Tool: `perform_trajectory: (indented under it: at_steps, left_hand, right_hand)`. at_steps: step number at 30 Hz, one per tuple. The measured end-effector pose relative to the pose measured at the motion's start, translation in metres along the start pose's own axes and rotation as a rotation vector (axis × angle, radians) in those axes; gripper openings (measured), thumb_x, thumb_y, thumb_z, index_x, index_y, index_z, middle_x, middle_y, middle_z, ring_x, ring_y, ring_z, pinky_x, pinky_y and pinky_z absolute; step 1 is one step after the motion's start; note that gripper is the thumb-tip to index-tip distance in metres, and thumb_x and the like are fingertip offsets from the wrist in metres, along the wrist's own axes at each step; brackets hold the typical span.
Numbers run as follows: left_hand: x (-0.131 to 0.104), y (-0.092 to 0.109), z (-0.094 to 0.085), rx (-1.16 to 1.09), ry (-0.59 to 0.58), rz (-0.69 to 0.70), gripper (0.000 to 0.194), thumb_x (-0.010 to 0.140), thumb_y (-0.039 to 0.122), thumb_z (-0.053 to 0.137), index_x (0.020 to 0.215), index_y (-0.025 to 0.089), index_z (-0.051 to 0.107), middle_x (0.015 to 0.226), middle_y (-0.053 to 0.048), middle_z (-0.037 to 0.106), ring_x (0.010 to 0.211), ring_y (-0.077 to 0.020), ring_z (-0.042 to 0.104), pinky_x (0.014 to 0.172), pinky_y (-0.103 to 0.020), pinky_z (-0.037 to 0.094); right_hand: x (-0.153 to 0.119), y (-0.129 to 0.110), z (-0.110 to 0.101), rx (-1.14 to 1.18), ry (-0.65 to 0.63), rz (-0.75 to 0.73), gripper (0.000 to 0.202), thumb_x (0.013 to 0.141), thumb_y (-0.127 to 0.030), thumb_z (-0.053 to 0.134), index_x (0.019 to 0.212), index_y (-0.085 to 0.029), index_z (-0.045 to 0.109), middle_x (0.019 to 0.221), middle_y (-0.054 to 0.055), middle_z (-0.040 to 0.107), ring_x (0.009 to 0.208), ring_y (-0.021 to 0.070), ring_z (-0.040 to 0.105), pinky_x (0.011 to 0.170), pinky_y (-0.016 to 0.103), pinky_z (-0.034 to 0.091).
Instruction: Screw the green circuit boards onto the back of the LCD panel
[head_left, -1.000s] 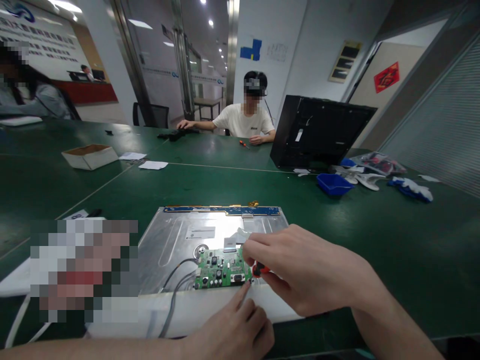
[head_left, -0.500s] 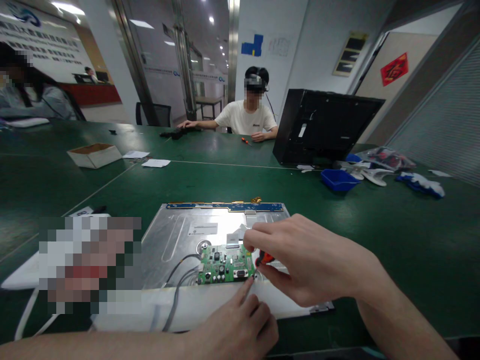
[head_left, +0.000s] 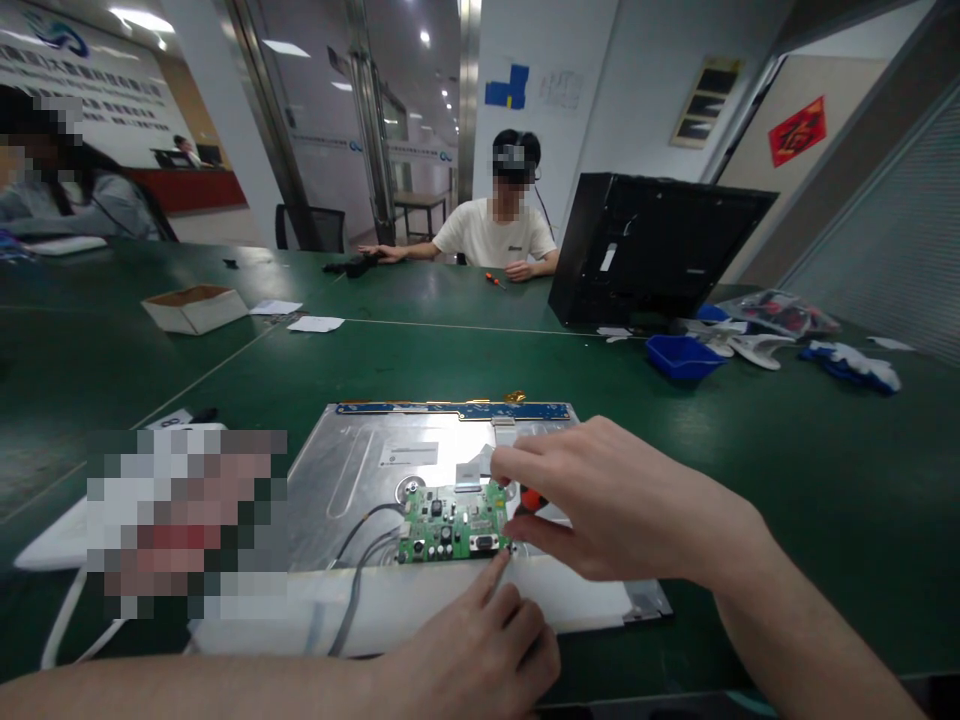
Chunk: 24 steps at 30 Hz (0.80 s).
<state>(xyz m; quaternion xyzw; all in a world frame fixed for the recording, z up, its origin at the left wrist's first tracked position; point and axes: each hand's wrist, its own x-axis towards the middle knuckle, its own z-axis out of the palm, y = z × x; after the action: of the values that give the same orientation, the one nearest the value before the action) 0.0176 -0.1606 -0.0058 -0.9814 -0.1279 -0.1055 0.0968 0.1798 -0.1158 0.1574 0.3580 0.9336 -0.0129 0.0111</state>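
A green circuit board (head_left: 450,524) lies on the back of a silver metal display panel (head_left: 352,460), with cables at its left side. My right hand (head_left: 600,500) is closed on a screwdriver (head_left: 532,499) beside the board's right edge. Only part of its red-and-black handle shows; the fingers hide the rest. My left hand (head_left: 487,640) points its index finger at the board's lower right corner, the other fingers curled with nothing visible in them. A white sheet-like strip (head_left: 360,605) covers the panel's near edge.
A black monitor (head_left: 652,250) stands at the right back, near a blue tray (head_left: 682,357) and gloves (head_left: 851,366). An open box (head_left: 195,310) sits at the left. Across the table sits a person (head_left: 495,235), with another screwdriver (head_left: 495,281) in front. A blurred-out patch hides things at left.
My right hand has turned slightly at the screwdriver, and less of the handle shows. My left index finger stays at the board's corner. The whole view has shifted a little.
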Motion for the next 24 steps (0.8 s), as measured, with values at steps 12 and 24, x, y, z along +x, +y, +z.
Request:
perform_trajectory:
  at_steps: [12,24]
  left_hand:
    - [0.0014,0.0012,-0.0012,-0.006,-0.035,-0.010,0.049,0.084,0.055,0.060,0.109,0.013,0.059,0.085,-0.007,0.065,0.079,-0.0228,0.056,0.099,-0.051,0.037]
    - [0.0031,0.0014,-0.0015,-0.005,-0.040,-0.004,0.052,0.082,0.055,0.062,0.110,0.012,0.058,0.087,-0.007,0.065,0.078,-0.0226,0.057,0.098,-0.051,0.037]
  right_hand:
    - [-0.0038,-0.0014,0.0007,0.005,0.000,-0.023,0.004,0.085,-0.019,0.051,0.089,-0.020,0.050,0.079,0.001,0.065,0.062,0.0141,0.054,0.050,0.028,0.023]
    - [-0.0005,-0.0044,0.0065,-0.103,0.073,0.074,0.024,0.092,-0.042,0.050,0.083,-0.021,0.055,0.068,0.001,0.066,0.057,0.0171,0.059,0.049,0.029,0.016]
